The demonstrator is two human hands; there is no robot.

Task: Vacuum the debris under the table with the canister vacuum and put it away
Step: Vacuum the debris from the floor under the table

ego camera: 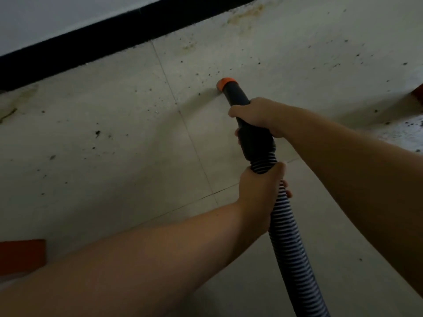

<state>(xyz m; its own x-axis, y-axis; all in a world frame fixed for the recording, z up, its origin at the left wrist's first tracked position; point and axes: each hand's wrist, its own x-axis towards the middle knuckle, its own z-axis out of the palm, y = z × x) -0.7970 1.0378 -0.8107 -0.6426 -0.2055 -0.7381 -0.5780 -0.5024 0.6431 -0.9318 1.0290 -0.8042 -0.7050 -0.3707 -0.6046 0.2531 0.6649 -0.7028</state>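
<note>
Hands grip unlabelled vacuum: right hand [258,115] on nozzle [235,92], left hand [261,191] on hose [290,248].

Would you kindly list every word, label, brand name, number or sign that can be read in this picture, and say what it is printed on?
None: no readable text appears anywhere in this view.
Black vacuum nozzle with orange tip: no lettering shows.
Ribbed black-and-white hose: only stripes, no print.
Speckled pale tiled floor: dirt marks only.
Right hand and left hand cover parts of the nozzle and hose, so any label beneath cannot be seen.
</note>
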